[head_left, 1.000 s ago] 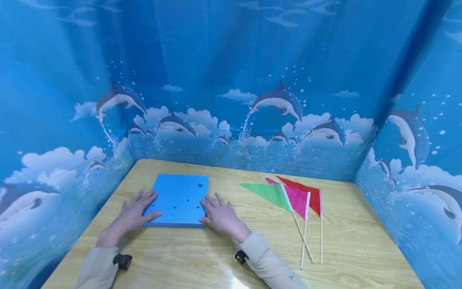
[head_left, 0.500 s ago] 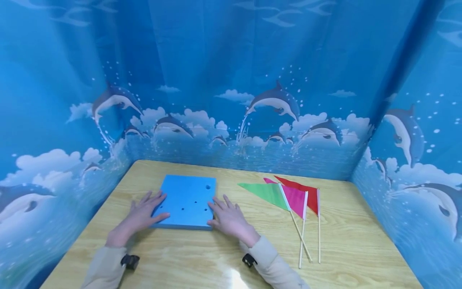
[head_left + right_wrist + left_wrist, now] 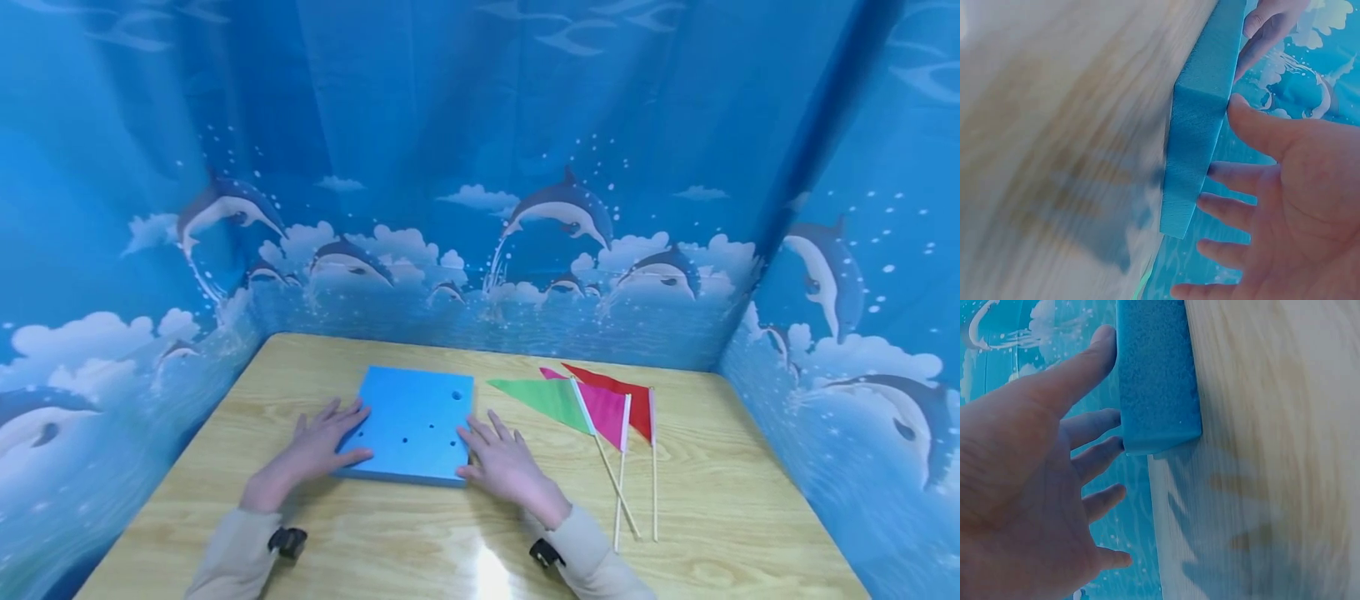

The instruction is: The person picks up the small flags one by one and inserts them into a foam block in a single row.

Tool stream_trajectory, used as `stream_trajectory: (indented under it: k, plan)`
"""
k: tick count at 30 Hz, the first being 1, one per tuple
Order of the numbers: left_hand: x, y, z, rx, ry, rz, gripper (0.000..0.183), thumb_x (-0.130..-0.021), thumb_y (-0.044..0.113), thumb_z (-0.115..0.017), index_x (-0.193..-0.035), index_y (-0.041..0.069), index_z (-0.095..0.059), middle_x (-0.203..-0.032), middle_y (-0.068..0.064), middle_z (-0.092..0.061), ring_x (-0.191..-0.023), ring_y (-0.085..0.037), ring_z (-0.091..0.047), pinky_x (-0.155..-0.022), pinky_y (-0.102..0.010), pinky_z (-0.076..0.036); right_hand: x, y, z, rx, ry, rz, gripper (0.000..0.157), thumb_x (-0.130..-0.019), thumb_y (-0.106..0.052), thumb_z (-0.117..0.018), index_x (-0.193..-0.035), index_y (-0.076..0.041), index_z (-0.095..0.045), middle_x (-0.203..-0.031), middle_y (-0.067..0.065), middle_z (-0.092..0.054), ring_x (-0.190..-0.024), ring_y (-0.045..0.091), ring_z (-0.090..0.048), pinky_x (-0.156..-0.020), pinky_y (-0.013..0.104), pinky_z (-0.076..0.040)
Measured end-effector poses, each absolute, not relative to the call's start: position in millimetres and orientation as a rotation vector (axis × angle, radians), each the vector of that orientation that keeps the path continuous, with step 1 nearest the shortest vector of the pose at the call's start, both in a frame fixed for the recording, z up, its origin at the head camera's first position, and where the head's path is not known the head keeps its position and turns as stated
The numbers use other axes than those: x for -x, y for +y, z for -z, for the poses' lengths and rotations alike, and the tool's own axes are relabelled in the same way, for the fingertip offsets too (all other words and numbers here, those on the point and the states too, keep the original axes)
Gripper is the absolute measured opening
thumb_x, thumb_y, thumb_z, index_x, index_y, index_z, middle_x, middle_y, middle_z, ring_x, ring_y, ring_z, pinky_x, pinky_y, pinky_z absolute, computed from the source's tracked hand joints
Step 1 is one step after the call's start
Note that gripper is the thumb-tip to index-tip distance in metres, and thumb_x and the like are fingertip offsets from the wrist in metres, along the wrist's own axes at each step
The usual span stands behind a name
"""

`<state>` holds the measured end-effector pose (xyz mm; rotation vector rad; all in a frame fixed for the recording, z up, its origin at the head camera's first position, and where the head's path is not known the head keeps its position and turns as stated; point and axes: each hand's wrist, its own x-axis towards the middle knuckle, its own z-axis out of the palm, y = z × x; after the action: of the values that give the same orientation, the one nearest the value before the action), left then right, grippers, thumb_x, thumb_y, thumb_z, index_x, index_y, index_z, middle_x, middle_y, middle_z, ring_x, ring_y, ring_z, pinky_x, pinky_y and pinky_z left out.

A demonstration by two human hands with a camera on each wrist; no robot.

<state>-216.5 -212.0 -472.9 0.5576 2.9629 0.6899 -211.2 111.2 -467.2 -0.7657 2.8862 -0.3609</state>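
A flat blue foam block [image 3: 412,408] with several small holes in its top lies on the wooden table, between two hands. My left hand [image 3: 318,450] spreads its straight fingers over the block's left edge, thumb and fingertips on the top. On the opposite edge, my right hand [image 3: 510,467] touches the block with its thumb and fingertips, palm low over the table. Both wrist views show the block's thick side [image 3: 1159,375] with extended fingers along its upper edge. Neither hand curls round it.
Right of the block lie three triangular flags on thin sticks: a green flag [image 3: 551,402], a pink flag [image 3: 606,412] and a red flag [image 3: 630,396]. The green and pink sticks cross. A dolphin-print curtain [image 3: 465,167] surrounds the table [image 3: 720,500].
The blue foam block has slid to the right across the table, nearer the flags, with both hands moving along at its sides. The flags have stayed in place; the view has shifted slightly.
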Motion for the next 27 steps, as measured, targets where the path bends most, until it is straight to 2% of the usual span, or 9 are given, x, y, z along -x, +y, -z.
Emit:
stream_trajectory:
  k: [18, 27]
  plan:
    - [222, -177, 474, -0.656, 2.909, -0.635, 0.077, -0.093, 0.05, -0.069, -0.153, 0.008, -0.045, -0.16, -0.016, -0.038, -0.149, -0.049, -0.022, -0.108, -0.084, -0.008, 200, 158, 465, 0.708, 2.866, 0.492, 0.069, -0.098, -0.04, -0.063, -0.157, -0.013, -0.039, -0.166, 0.01, -0.028, -0.153, 0.044, -0.015, -0.116, 0.072, -0.021]
    - [224, -155, 477, -0.729, 2.876, -0.632, 0.077, -0.092, 0.051, -0.069, -0.152, 0.009, -0.046, -0.161, -0.014, -0.038, -0.15, -0.047, -0.022, -0.109, -0.083, -0.008, 194, 185, 464, 0.661, 2.872, 0.533, 0.067, -0.097, -0.034, -0.068, -0.155, -0.011, -0.042, -0.164, 0.013, -0.032, -0.153, 0.044, -0.016, -0.114, 0.074, -0.022]
